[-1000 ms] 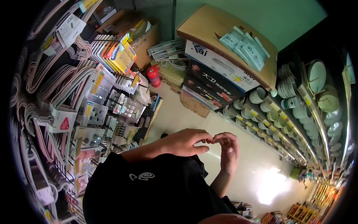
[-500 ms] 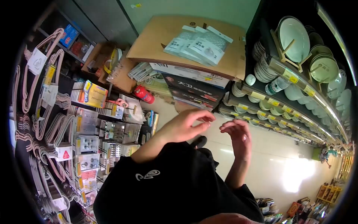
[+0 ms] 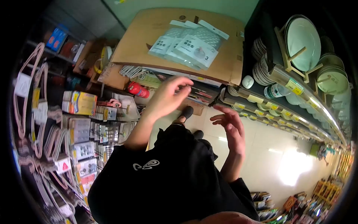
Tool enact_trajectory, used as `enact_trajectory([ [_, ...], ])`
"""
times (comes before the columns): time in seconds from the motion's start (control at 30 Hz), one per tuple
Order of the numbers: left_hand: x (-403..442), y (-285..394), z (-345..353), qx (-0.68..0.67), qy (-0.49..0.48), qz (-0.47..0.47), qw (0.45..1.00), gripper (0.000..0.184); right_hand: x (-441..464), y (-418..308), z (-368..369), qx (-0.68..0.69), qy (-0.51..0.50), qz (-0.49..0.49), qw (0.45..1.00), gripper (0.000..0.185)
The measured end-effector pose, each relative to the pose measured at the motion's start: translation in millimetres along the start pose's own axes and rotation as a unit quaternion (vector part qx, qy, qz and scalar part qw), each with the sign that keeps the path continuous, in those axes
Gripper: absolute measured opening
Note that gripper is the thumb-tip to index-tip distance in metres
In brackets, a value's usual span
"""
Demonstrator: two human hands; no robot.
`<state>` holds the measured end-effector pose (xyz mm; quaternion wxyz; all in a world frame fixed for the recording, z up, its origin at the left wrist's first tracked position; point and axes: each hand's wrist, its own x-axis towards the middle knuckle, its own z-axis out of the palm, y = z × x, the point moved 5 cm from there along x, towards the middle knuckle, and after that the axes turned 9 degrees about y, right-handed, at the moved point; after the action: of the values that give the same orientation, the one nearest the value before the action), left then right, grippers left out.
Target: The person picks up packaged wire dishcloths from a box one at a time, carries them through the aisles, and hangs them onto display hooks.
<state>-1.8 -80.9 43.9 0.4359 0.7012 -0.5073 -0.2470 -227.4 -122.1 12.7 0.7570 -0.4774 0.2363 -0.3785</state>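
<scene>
My left hand [image 3: 169, 96] reaches forward in mid-air, its fingers loosely bent and apart with nothing in them. To its right hovers my right hand [image 3: 230, 127], also bare, fingers spread and slightly curled. Beyond both hands stands a large cardboard box [image 3: 130, 41]. On its top lie several flat clear packets [image 3: 195, 50] with white labels, overlapping one another; a textured, mesh-like cloth shows through the plastic. Neither hand touches the packets or the box.
Hangers [image 3: 28, 89] and carded goods [image 3: 80, 102] hang along the left. A red fire extinguisher [image 3: 138, 90] stands beside the box. On the right, shelves hold plates [image 3: 302, 43] and bowls [image 3: 263, 72], with price tags [image 3: 294, 86] along the edges.
The box and packets appear nearer and larger in view. My left hand has moved forward and left, and my right hand slightly left. Both feet now show below.
</scene>
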Motion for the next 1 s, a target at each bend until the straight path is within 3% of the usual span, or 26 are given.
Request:
enact_trajectory([
  [0.23, 85, -19, -31, 0.104, 0.145, 0.105, 0.978, 0.028, 71, -3, 20, -0.116, 0.079, 0.002, 0.990, 0.048],
  [0.33, 108, -30, -42, 0.143, 0.165, 0.149, 0.964, 0.033, 104, 15, 20, -0.103, 0.113, 0.032, 0.988, 0.046],
  [0.47, 135, -54, -48, 0.149, 0.152, 0.137, 0.967, 0.036, 137, 28, 23, -0.118, 0.171, 0.060, 0.976, 0.044],
  [0.6, 152, -64, -45, 0.131, 0.087, 0.110, 0.981, 0.039, 155, 37, 26, -0.085, 0.243, 0.092, 0.962, 0.047],
  [0.7, 163, -70, -49, 0.020, 0.051, 0.032, 0.998, 0.055, 158, 51, 12, -0.078, 0.326, 0.090, 0.938, 0.046],
  [0.73, 163, -71, -46, 0.017, 0.029, 0.050, 0.998, 0.055, 158, 49, 16, -0.071, 0.350, 0.077, 0.931, 0.046],
  [0.77, 163, -78, -39, -0.092, -0.020, 0.015, 0.995, 0.060, 158, 48, 22, -0.048, 0.357, 0.098, 0.928, 0.043],
  [0.87, 164, -75, -19, -0.322, -0.189, -0.035, 0.927, 0.073, 148, 52, 28, -0.035, 0.416, 0.118, 0.901, 0.044],
  [0.93, 163, -64, -11, -0.378, -0.230, -0.041, 0.896, 0.078, 137, 33, 40, -0.055, 0.435, 0.159, 0.884, 0.037],
  [1.0, 158, -52, -5, -0.380, -0.300, -0.111, 0.868, 0.076, 122, 38, 32, -0.086, 0.422, 0.124, 0.894, 0.034],
])
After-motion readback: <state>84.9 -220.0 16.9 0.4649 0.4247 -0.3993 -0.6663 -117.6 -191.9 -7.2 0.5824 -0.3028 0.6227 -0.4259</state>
